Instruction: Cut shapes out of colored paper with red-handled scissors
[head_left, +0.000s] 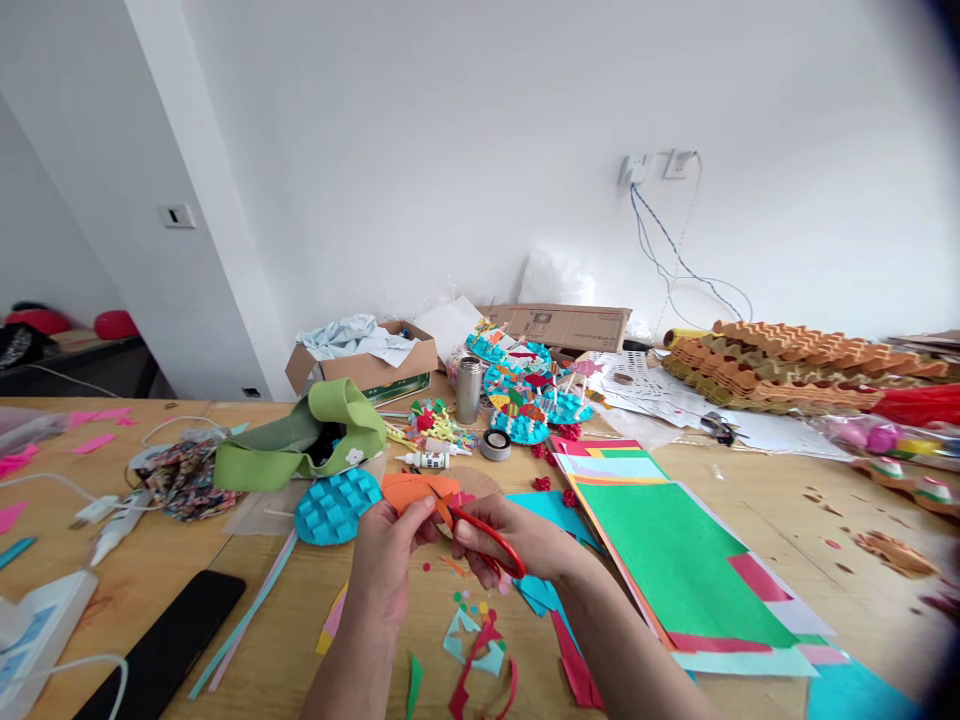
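My left hand (399, 535) pinches a piece of orange paper (414, 490) above the middle of the table. Closed around the red handles of a pair of scissors (504, 548) is my right hand (508, 535). The scissor blades point left and meet the orange paper near my left thumb. Below the hands lie scraps of red and light blue paper (474, 650) and small coloured dots. Left of my left hand sits a blue painted oval (337, 507) with a bumpy, egg-tray-like surface.
Coloured paper sheets (675, 560) are stacked at right. A black phone (169, 650) lies front left, near a green felt bag (300, 440). Behind stand a cardboard box (409, 365), a metal flask (469, 390), grey tape (495, 444) and egg trays (780, 370).
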